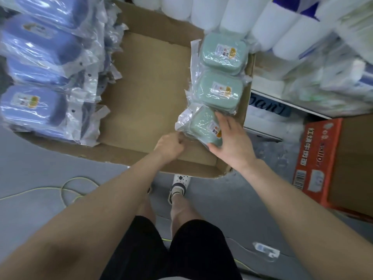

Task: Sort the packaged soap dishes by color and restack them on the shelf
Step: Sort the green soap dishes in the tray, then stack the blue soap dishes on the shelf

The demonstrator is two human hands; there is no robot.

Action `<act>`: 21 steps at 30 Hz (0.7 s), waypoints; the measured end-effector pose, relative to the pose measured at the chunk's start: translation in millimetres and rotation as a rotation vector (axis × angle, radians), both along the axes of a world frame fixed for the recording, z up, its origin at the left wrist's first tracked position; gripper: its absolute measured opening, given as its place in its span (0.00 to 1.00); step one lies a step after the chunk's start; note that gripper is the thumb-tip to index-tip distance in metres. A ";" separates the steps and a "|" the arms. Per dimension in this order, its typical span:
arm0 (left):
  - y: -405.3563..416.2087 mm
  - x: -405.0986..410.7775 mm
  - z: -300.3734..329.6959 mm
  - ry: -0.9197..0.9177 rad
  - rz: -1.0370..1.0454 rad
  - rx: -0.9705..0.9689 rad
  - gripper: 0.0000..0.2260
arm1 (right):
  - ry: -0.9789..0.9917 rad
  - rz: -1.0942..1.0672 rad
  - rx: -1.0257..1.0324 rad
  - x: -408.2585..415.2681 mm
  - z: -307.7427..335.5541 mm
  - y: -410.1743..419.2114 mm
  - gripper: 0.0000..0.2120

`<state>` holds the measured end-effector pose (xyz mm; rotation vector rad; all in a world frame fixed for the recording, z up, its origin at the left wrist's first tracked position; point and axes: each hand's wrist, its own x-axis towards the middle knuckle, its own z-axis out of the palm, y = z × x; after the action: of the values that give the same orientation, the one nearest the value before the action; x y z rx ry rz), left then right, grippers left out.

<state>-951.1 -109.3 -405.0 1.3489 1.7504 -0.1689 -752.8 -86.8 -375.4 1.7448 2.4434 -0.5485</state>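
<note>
Three green soap dishes point(220, 85) line the frame's middle right; right hand point(232, 142) lies flat on the nearest green dish point(203, 126), left hand point(170, 147) pinches its wrapper.

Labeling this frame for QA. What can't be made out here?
- Label text on the nearest green soap dish: head view, partly covered by the right hand, too small.
- What the left hand pinches: its curled fingers hide the contact with the wrapper.
- Count of blue soap dishes: wrapper glare, stack cut off by the left edge.
- White rolls: blurred, cut off at the top edge.
</note>
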 end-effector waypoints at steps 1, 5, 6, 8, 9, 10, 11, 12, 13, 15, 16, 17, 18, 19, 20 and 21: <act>0.9 -6.0 -0.6 0.005 -0.001 -0.007 0.15 | -0.021 0.015 -0.002 -2.4 -2.1 1.8 0.43; -2.8 -39.5 2.5 0.040 -0.036 0.027 0.18 | -0.172 0.065 -0.030 -16.3 -9.3 9.1 0.44; -4.7 -48.0 6.3 0.066 -0.055 0.047 0.18 | -0.199 0.065 -0.043 -19.5 -8.7 10.5 0.44; -7.8 -64.3 17.2 0.119 -0.086 0.099 0.20 | -0.258 0.077 -0.054 -24.3 -3.6 12.6 0.45; -9.1 -71.8 23.5 0.140 -0.104 0.131 0.21 | -0.298 0.089 -0.047 -26.0 0.9 13.2 0.45; -10.3 -79.3 31.1 0.160 -0.121 0.169 0.22 | -0.341 0.100 -0.035 -28.3 6.4 13.4 0.45; -11.7 -87.0 39.9 0.172 -0.127 0.217 0.23 | -0.371 0.111 -0.013 -32.0 13.6 13.1 0.45; -12.8 -94.7 49.8 0.179 -0.123 0.278 0.24 | -0.380 0.124 0.017 -36.4 21.7 12.4 0.44; -13.5 -102.8 60.8 0.189 -0.117 0.363 0.23 | -0.364 0.140 0.050 -42.0 29.6 11.7 0.43; -14.3 -120.3 84.2 0.211 -0.115 0.556 0.21 | -0.313 0.182 0.082 -58.3 45.8 12.1 0.37; -14.5 -130.0 95.0 0.212 -0.110 0.647 0.20 | -0.278 0.196 0.084 -69.1 53.8 14.4 0.35; -14.4 -140.7 103.8 0.213 -0.103 0.720 0.19 | -0.237 0.201 0.090 -81.8 61.6 18.4 0.32; -14.3 -152.3 112.9 0.229 -0.100 0.769 0.19 | -0.191 0.198 0.102 -96.5 69.3 23.7 0.30; -14.0 -164.8 119.9 0.256 -0.098 0.809 0.19 | -0.139 0.194 0.117 -111.9 77.0 30.2 0.27; -13.2 -178.1 125.4 0.288 -0.098 0.843 0.19 | -0.088 0.194 0.137 -128.2 84.7 37.5 0.26; -12.6 -192.3 129.3 0.320 -0.103 0.868 0.20 | -0.035 0.205 0.162 -145.7 93.1 45.3 0.25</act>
<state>-1143.4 -121.9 -275.6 2.1156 2.1266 0.3893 -898.5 -41.4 -282.3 1.5138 2.6656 -0.3039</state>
